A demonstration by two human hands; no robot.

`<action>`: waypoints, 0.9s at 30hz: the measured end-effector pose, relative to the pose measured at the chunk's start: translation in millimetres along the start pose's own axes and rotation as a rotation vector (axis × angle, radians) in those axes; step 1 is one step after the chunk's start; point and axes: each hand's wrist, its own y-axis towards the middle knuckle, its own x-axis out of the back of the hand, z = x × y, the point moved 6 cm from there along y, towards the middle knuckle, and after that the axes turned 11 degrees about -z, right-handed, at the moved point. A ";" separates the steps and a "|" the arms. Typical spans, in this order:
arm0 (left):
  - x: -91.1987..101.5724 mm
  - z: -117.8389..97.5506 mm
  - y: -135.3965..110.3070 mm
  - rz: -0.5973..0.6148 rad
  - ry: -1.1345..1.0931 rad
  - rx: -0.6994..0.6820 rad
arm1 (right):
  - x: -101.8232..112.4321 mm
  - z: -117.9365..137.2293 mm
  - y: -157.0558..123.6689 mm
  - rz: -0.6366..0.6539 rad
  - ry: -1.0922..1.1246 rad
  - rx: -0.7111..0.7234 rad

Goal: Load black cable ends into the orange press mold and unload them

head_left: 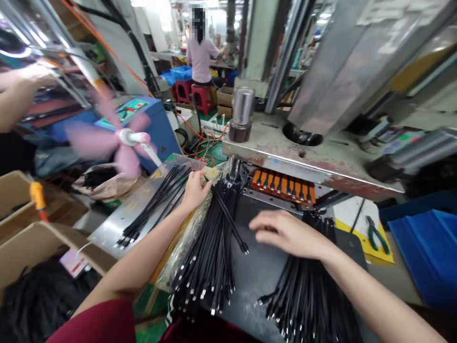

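Observation:
My left hand (195, 190) is closed on a single black cable (228, 221) that runs diagonally down to its metal plug end over a large bundle of black cables (210, 257). My right hand (285, 233) lies flat, fingers stretched out to the left, on the dark work plate (257, 267) above a second bundle of black cables (307, 295). Just behind both hands is an orange mould fixture (283, 186) with a row of cable ends set in it, under the grey press platen (285, 147).
More black cables lie on a metal tray (117, 219) at left. A spinning pink fan (121, 140), cardboard boxes (21, 228) and another person's arm (17, 90) are far left. Green pliers (376, 233) and a blue bin (424, 247) sit right. A person sits on a red stool (202, 95) behind.

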 end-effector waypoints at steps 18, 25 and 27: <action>-1.7 -83.4 -58.9 0.434 -0.306 -0.494 | 10.5 -91.6 -236.1 -0.823 -0.442 -0.862; 3.6 -97.9 -41.4 0.412 -0.287 -0.334 | -13.3 -70.4 -192.3 -0.769 -0.244 -0.723; -3.7 -99.7 -37.8 0.476 -0.319 -0.256 | 3.5 -75.0 -178.5 -0.733 -0.257 -0.676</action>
